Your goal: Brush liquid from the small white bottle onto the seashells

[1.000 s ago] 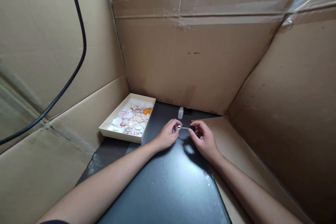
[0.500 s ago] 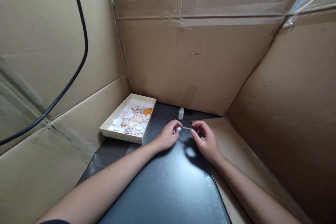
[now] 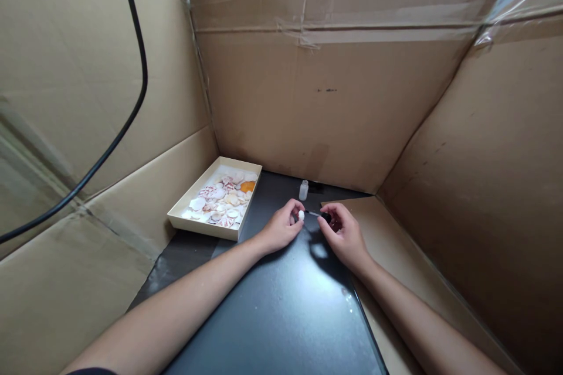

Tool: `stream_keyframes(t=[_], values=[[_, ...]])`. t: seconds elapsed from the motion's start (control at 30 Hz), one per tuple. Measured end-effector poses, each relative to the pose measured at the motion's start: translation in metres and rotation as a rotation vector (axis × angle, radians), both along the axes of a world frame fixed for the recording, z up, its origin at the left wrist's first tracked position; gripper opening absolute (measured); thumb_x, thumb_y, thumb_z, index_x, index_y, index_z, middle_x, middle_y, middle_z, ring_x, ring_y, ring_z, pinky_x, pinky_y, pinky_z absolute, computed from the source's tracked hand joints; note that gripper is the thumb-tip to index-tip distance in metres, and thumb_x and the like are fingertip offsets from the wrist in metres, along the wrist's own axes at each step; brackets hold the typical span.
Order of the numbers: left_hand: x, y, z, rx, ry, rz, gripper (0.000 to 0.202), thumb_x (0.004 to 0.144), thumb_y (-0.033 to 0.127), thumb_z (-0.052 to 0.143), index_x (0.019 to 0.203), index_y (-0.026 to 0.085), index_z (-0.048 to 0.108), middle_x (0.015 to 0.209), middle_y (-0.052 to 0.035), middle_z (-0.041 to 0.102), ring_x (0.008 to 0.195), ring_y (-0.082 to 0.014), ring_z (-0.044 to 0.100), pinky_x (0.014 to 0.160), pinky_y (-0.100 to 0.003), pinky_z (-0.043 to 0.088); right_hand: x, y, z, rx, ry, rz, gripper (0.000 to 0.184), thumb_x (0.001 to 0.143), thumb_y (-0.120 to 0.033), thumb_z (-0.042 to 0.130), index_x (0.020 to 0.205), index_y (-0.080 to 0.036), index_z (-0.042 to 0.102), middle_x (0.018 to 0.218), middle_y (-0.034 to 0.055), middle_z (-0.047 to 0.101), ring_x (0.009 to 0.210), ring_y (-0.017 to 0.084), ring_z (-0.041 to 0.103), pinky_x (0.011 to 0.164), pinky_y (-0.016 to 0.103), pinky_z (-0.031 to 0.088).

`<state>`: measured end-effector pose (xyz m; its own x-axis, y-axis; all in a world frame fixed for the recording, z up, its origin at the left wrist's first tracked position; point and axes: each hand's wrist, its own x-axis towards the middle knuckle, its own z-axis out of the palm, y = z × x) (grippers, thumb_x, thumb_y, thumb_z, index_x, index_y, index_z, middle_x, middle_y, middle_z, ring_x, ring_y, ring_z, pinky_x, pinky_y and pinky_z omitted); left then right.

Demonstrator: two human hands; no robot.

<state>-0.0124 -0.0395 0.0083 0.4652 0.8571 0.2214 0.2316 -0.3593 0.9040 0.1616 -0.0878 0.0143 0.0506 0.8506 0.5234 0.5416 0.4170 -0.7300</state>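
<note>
My left hand pinches a small white shell between thumb and fingers above the black surface. My right hand is closed on a thin brush with a black cap; its tip touches the shell. A small clear open bottle stands just behind the hands. To the left, a shallow cream tray holds several white, pink-striped and orange shells.
Cardboard walls enclose the space on all sides. A black cable hangs across the left wall. A cardboard flap covers the floor on the right of the black surface.
The shell in my left hand has turned a little, and the brush has closed in from the right until its tip meets the shell. Arms hardly moved.
</note>
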Motion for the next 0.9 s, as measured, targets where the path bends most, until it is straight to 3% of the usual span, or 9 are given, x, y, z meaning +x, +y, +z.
stream_keyframes(t=[0.13,0.27,0.5,0.73,0.9], values=[[-0.0004,-0.0001,-0.0001,0.004,0.006,-0.007,0.017,0.082,0.018,0.053,0.098,0.018,0.048,0.080,0.0037,0.048,0.056,-0.0061,0.037,0.054,-0.020,0.031,-0.0001,-0.0002,-0.0008,-0.009,0.025,0.066,0.016,0.085,-0.031,0.056,0.095,-0.019,0.054,0.076,0.0007,0.054,0.061,0.013,0.048,0.057,0.025,0.041],[-0.0006,0.0006,-0.0013,-0.008,-0.001,-0.012,0.017,0.081,0.017,0.052,0.098,0.018,0.047,0.080,0.0036,0.048,0.057,-0.0063,0.037,0.054,-0.020,0.031,-0.0001,0.0001,-0.0015,0.026,0.005,0.000,0.019,0.083,-0.030,0.058,0.098,-0.019,0.054,0.076,0.0000,0.052,0.061,0.013,0.046,0.056,0.024,0.040],[-0.0015,0.0016,-0.0034,0.023,0.014,-0.022,0.015,0.082,0.019,0.052,0.095,0.019,0.044,0.075,0.0053,0.044,0.057,-0.0068,0.037,0.054,-0.020,0.030,-0.0030,-0.0057,0.0047,-0.015,-0.104,0.070,0.011,0.085,-0.031,0.055,0.088,-0.020,0.056,0.071,-0.0005,0.055,0.057,0.012,0.046,0.054,0.024,0.038],[-0.0015,0.0018,-0.0032,-0.006,-0.009,-0.046,0.015,0.082,0.020,0.053,0.094,0.019,0.044,0.076,0.0053,0.044,0.056,-0.0063,0.036,0.054,-0.019,0.029,-0.0040,-0.0072,0.0081,-0.024,-0.134,0.103,0.015,0.090,-0.032,0.049,0.085,-0.020,0.056,0.069,-0.0004,0.055,0.057,0.012,0.048,0.055,0.024,0.038],[-0.0012,0.0014,-0.0021,0.010,0.018,-0.039,0.013,0.084,0.021,0.051,0.096,0.019,0.046,0.078,0.0042,0.047,0.058,-0.0072,0.037,0.056,-0.020,0.031,-0.0028,-0.0047,0.0054,-0.013,-0.128,-0.006,0.013,0.086,-0.033,0.055,0.089,-0.020,0.056,0.065,-0.0025,0.051,0.055,0.012,0.047,0.053,0.024,0.038]])
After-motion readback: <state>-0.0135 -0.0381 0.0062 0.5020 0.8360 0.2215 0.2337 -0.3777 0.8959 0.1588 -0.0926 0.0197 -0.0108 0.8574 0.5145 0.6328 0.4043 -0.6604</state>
